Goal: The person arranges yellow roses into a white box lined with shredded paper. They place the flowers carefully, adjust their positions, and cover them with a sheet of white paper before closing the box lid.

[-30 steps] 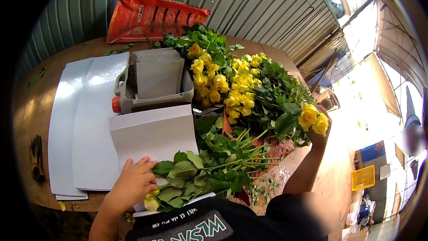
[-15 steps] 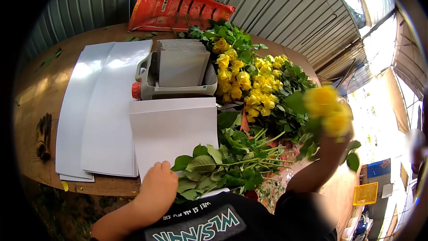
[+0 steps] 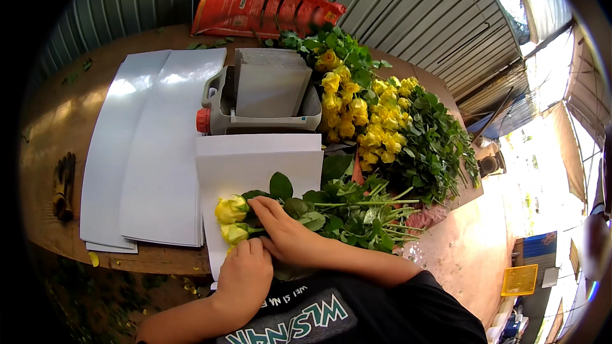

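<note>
Two hands, left hand [image 3: 245,274] and right hand [image 3: 285,232], fingers curled, press yellow roses [image 3: 233,220] onto white paper [image 3: 255,165], red sack [image 3: 261,6] far against the corrugated wall [image 3: 395,0].

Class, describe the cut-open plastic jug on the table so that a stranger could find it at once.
Start at the wooden table and find the white sheets spread on its left. Just right of them, left of the heap of yellow roses, lies the jug on its side. It alone has a red cap, a cut-open side and grey cards standing inside.
</note>
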`<action>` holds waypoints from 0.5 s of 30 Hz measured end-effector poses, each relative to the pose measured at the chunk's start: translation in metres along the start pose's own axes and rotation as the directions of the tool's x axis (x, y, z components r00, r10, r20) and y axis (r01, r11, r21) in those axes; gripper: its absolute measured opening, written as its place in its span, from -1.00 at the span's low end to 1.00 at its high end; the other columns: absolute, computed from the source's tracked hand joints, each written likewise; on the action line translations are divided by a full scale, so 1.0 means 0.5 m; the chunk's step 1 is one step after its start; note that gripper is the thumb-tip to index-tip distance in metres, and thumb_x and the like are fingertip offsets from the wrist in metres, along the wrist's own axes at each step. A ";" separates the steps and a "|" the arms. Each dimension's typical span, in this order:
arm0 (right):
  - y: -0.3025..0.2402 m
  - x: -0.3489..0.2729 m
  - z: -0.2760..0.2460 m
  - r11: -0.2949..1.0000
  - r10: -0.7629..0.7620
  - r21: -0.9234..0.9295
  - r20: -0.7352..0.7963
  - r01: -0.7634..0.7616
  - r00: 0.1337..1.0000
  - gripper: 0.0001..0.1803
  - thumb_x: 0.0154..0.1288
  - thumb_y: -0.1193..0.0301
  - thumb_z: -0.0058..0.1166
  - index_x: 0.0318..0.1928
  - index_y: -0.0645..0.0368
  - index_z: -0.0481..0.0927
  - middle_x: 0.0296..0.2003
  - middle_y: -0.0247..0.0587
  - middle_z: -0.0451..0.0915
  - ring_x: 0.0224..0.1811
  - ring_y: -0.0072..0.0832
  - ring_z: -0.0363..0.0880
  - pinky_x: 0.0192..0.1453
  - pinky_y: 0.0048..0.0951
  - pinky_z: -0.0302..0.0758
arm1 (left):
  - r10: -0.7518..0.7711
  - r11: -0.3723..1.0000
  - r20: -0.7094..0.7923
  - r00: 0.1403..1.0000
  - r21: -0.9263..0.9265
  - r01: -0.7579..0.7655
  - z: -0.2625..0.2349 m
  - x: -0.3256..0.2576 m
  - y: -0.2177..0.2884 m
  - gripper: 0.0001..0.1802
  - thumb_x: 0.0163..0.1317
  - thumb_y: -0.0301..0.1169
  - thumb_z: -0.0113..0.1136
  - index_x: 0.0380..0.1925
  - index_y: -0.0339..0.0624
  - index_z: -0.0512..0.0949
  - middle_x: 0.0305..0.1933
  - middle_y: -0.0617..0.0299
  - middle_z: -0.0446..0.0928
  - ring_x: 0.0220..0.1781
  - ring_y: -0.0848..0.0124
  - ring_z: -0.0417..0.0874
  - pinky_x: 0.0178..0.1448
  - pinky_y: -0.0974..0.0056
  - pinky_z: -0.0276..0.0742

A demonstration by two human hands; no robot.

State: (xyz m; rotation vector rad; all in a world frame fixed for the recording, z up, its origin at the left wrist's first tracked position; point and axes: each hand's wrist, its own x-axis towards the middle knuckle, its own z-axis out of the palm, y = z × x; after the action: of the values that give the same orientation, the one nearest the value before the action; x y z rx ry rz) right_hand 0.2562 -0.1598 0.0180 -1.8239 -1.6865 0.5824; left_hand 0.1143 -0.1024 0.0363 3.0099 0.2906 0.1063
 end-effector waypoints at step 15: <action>0.564 -0.199 -0.369 0.587 0.497 -0.439 -0.467 -0.680 0.731 -0.66 -0.10 0.50 0.08 -0.20 0.15 0.45 -0.23 -0.05 0.44 -0.11 -0.09 0.42 -0.08 -0.20 0.39 | -0.014 1.000 0.052 0.999 -0.005 0.014 -0.010 -0.004 0.002 -0.93 -0.25 -0.48 0.07 -0.70 -0.20 0.52 -0.44 0.16 0.33 -0.33 0.31 0.34 -0.30 0.34 0.31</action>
State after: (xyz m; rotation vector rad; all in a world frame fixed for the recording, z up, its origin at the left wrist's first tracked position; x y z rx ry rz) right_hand 0.5769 -0.2899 -0.0432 -2.8169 -1.0548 -0.0195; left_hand 0.1120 -0.1033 0.0412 2.9993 0.3054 0.0282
